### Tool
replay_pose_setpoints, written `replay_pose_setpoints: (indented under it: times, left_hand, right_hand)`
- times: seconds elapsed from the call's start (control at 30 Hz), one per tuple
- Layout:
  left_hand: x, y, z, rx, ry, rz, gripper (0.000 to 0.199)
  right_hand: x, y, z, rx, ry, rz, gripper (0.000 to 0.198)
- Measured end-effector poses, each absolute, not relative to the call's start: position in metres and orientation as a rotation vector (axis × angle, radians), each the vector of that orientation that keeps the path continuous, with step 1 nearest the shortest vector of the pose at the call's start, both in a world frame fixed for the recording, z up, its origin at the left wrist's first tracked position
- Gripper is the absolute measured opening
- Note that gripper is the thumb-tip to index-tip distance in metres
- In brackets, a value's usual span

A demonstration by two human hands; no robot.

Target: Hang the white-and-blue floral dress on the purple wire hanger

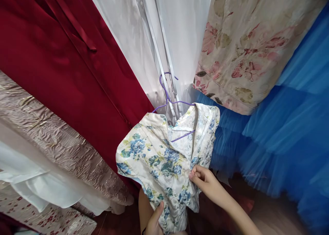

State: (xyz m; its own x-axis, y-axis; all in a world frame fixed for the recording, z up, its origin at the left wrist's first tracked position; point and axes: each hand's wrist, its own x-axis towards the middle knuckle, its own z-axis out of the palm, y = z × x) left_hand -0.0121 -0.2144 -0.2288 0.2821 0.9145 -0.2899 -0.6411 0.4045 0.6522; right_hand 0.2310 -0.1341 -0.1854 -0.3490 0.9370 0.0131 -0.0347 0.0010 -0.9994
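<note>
While our left hand [154, 221] grips the lower bunch of the floral blouse [164, 159], our right hand [205, 182] pinches its front edge between fingertips and thumb. We see the blouse hanging on a purple wire hanger [168, 98], low between a dark red gown [66, 67] and a blue tulle skirt [282, 135].

Matt floral cotton-like garment [159, 159] on a glossy purple wire hanger [167, 94]; left of the hanger, smooth red satin [64, 67]; right of it, gauzy blue tulle [282, 135].
</note>
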Motion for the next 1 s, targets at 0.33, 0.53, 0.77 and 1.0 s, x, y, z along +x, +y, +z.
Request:
replay_pose_setpoints:
  times: [0.33, 0.53, 0.77, 1.0]
  left_hand:
    - [-0.012, -0.221, -0.227, 0.195, 0.694, 1.03, 0.031]
    - [-0.007, -0.221, -0.217, 0.217, 0.683, 1.006, 0.028]
    - [-0.005, -0.222, -0.217, 0.224, 0.713, 1.026, 0.029]
    - [0.001, -0.222, -0.219, 0.192, 0.853, 1.162, 0.034]
  right_hand:
    - [0.227, -0.135, -0.191, -0.956, -1.475, 1.479, 0.024]
    - [0.23, -0.136, -0.191, -0.921, -1.502, 1.48, 0.025]
    - [0.236, -0.142, -0.19, -0.87, -1.422, 1.527, 0.03]
    - [0.237, -0.148, -0.194, -0.89, -1.384, 1.464, 0.032]
